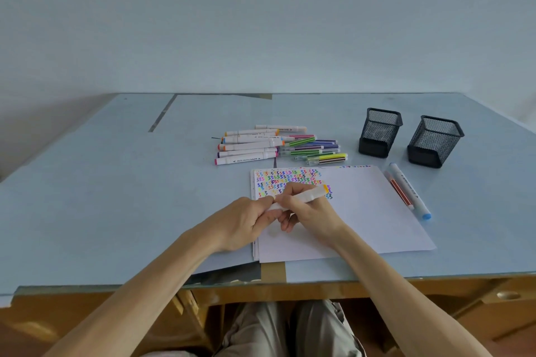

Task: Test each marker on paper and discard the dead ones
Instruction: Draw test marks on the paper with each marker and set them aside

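Head view: I see both hands holding one white marker (301, 198) over the paper (362, 211); left hand (246, 222) pinches its near end, right hand (307, 211) grips the middle, orange end pointing far-right.

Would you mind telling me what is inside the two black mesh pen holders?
Through the mesh, the left holder and the right holder show no markers, and nothing sticks out above their rims. Their solid bases hide the very bottom.
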